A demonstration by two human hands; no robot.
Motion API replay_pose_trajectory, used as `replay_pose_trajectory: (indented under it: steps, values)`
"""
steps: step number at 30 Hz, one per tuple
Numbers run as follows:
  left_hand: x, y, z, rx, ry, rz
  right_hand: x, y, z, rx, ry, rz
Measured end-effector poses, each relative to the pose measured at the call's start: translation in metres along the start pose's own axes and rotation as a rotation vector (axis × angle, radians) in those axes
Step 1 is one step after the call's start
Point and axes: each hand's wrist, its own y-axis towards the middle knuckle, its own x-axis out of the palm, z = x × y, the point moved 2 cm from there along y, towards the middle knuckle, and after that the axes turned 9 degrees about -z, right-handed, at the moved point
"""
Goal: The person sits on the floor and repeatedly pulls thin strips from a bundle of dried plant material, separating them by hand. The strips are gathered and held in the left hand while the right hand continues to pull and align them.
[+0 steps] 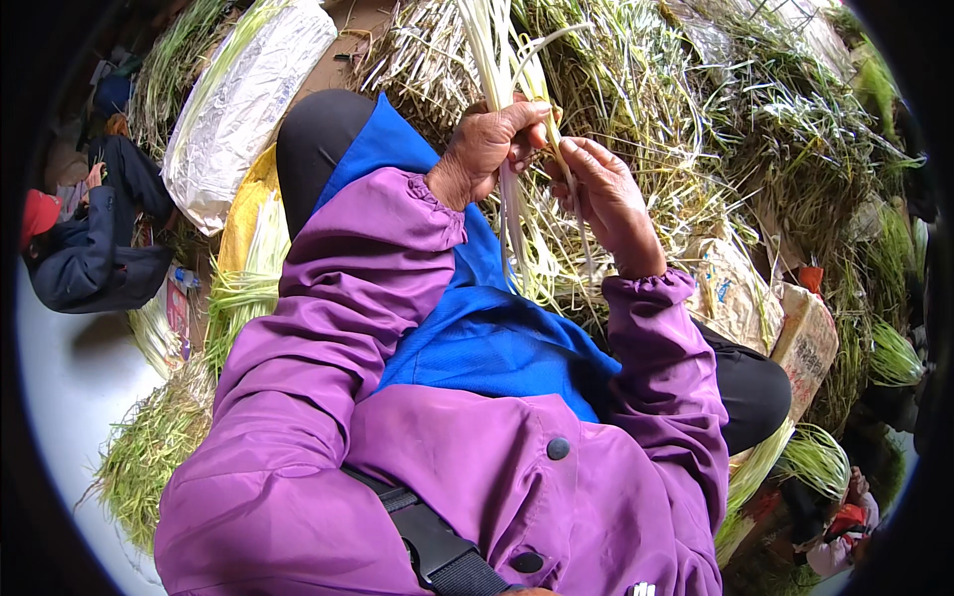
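Note:
Above my lap, my left hand [477,153] grips a small bunch of long, pale chive-like stalks [488,56]. Their whitish ends point away from me, while thin strands hang below the fist. Close beside it, my right hand [615,205] pinches a thin yellowish strand [555,134] of the same bunch between thumb and forefinger. The other right fingers are curled and partly hidden. Beneath and beyond both hands spreads a heap of loose stalks and straw-like leaves [633,97]. A blue cloth [484,335] covers my lap.
At left are a white sack [253,104] with stalks on it, a yellow sack [253,197] and a pale green bundle [257,261]. Another person [97,246] sits beyond. Printed sacking [734,290] and a worn carton [805,335] lie by my right knee. More bundles [816,462] lie lower right.

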Motion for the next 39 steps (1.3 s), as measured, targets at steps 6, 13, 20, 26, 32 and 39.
replay_pose_trajectory:
  steps: [6,13,20,26,32,39]
  values:
    - [-0.001,0.001,-0.005,0.012,0.018,-0.014,-0.004,0.001,0.002,-0.035,0.178,-0.015]
    - [0.005,0.002,-0.003,0.056,-0.009,0.035,-0.014,0.005,0.007,-0.089,0.218,-0.022]
    - [-0.004,0.003,-0.009,0.018,0.019,-0.029,-0.012,0.000,0.001,-0.033,0.212,-0.022]
    - [0.003,0.003,-0.008,0.049,0.040,-0.063,-0.013,0.004,0.004,-0.103,0.146,0.017]
    - [0.003,0.005,-0.013,0.068,0.059,-0.013,-0.021,0.006,0.007,-0.134,0.173,0.118]
    - [0.001,0.002,-0.008,0.108,0.024,0.050,-0.045,0.010,0.024,-0.138,0.190,0.255]
